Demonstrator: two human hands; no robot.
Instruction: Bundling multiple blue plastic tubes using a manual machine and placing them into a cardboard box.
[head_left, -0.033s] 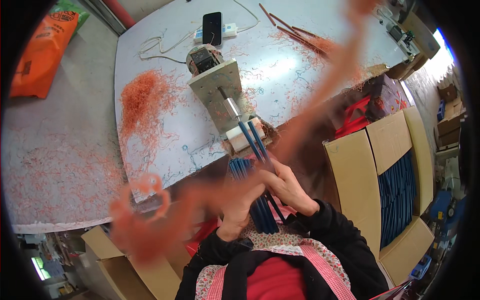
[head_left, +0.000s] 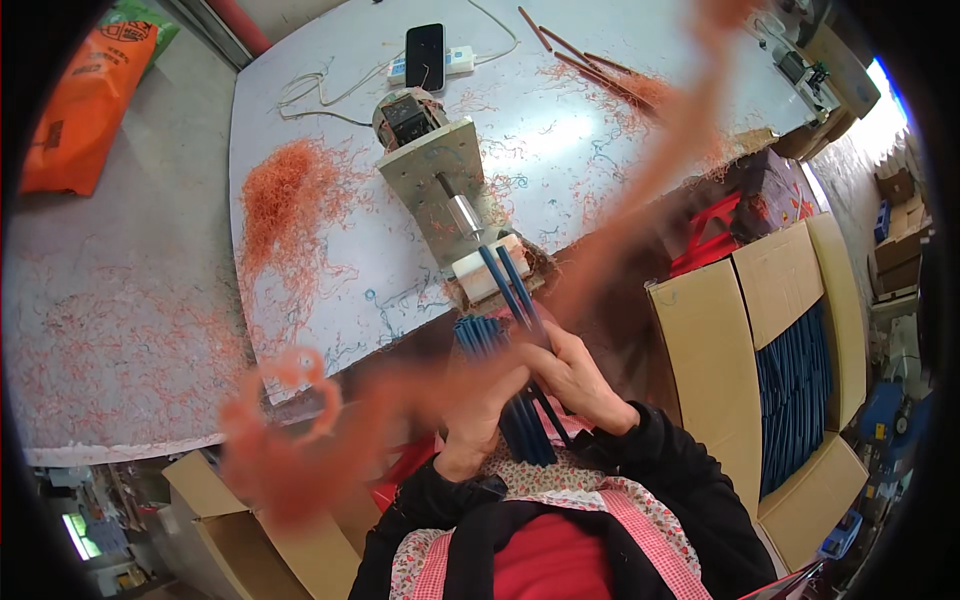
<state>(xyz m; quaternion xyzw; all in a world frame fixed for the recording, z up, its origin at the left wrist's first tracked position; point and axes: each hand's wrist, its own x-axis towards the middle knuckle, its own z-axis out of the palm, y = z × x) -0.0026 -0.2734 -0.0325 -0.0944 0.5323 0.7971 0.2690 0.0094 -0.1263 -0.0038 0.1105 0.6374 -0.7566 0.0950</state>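
Observation:
Two slim blue rods, pencil-like (head_left: pixel 516 287), point up and away over a white block (head_left: pixel 477 279). My right hand (head_left: pixel 582 378) is closed around them. Their far ends lie just short of the metal chuck (head_left: pixel 464 216) on a motor (head_left: pixel 408 118) mounted on a plate. Beside it my left hand (head_left: pixel 474 432) is closed at the rods, its fingers partly hidden by a blurred orange strand (head_left: pixel 400 395) very near the camera. A bundle of similar blue rods (head_left: pixel 527 432) lies on my lap below both hands, over a flowered apron.
Orange shavings (head_left: pixel 290 200) heap on the white table left of the motor. A phone (head_left: pixel 425 57) rests by a power strip, with brown rods (head_left: pixel 600 75) farther right. A cardboard box (head_left: pixel 705 340) holding many blue rods stands at right; another box (head_left: pixel 225 540) is lower left.
The two blue rods have drawn back very slightly from the chuck toward me. My hands have otherwise barely moved.

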